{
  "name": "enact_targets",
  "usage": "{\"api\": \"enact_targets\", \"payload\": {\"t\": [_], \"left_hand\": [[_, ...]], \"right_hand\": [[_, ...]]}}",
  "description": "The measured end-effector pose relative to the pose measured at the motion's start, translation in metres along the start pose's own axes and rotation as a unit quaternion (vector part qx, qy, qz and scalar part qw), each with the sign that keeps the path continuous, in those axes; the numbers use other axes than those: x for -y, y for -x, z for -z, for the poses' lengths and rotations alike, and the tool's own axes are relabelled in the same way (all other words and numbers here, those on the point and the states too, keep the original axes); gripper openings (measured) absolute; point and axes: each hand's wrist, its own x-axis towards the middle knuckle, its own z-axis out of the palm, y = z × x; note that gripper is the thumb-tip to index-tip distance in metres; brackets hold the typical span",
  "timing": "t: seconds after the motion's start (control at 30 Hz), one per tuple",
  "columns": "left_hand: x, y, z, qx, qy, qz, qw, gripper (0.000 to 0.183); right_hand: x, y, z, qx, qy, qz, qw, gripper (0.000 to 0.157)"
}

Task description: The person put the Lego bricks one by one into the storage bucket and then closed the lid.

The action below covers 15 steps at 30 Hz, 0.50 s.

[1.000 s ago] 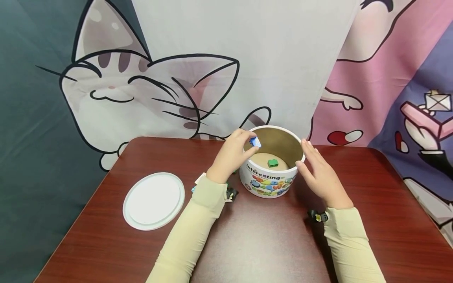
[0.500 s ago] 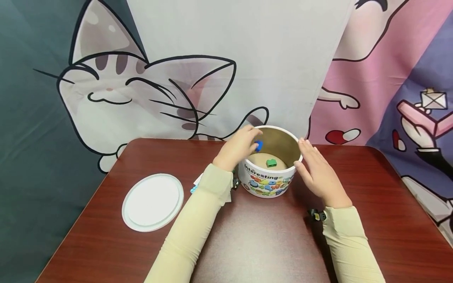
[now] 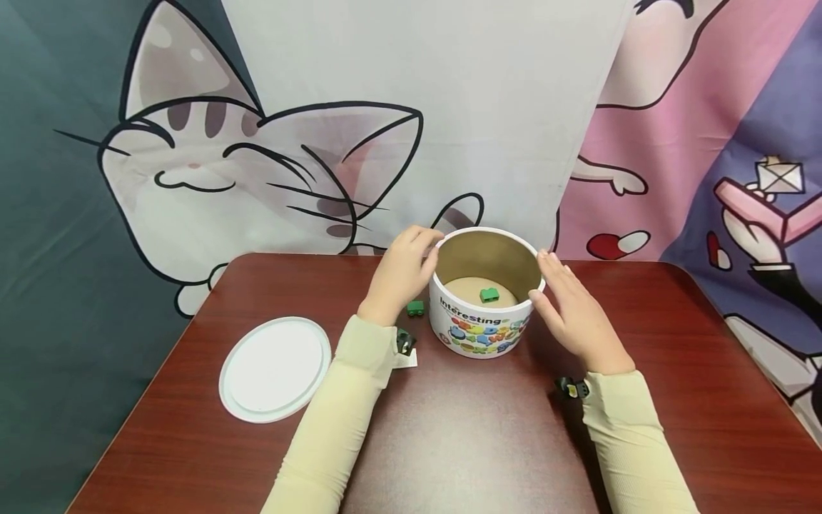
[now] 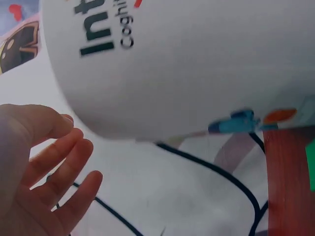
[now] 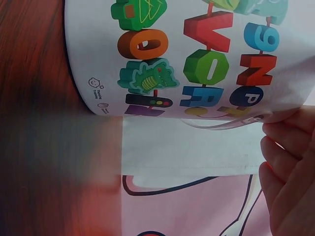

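Backdrop [image 3: 501, 107]: printed cloth with a sleeping cat, behind a reddish wood desk [image 3: 481, 442]. Tub [image 3: 478, 332] stands upright near the far edge, lidless. Lid [image 3: 275, 370] lies flat on the desk, well to the left. 2 green blocks visible: inner block [image 3: 489, 295] on the tub floor, outer block [image 3: 415, 308] on the desk just left of the tub, near the left wrist.

Left hand [image 3: 398, 271]: released, fingers loosely bent, nothing held. Fingertips sit just beside the rim, outside; contact cannot be told. Right hand [image 3: 578, 314]: grasping nothing, fingers straight, laid against the opposite side of the rim.

Step in hand, by judgement: block handling with the left hand, tub braced by the right.

Technique notes:
1. Light brace only from the right; a hard push could slide the tub toward the left hand.
2. For the outer block, descend from above and pinch 2 opposite sides; the gap to the tub looks narrow.
3. Wrist unit [image 3: 404, 342] and pale card [image 3: 406, 359] lie close by; a low sweep may shift card or block.
4. Lift clear of the rim before crossing it; release low to limit bounce.
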Motion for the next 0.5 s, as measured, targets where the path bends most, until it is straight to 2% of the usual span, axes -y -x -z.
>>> {"api": "enact_targets", "payload": {"t": [0.13,0.27,0.4,0.5], "left_hand": [[0.009,0.013,0.005,-0.001,0.001,0.033,0.9995,0.022],[0.018,0.025,0.007,0.021,0.008,0.069,0.9973,0.021],[0.029,0.036,0.008,0.072,0.007,0.109,0.9914,0.021],[0.038,0.045,0.011,0.125,-0.005,0.149,0.981,0.023]], "right_hand": [[0.001,0.0,0.001,0.0,-0.005,-0.003,1.0,0.065],[0.002,-0.001,0.002,-0.003,-0.013,-0.006,1.0,0.065],[0.002,0.0,0.002,-0.001,-0.016,-0.014,1.0,0.065],[0.003,0.0,0.002,0.007,-0.019,-0.023,1.0,0.065]]}}
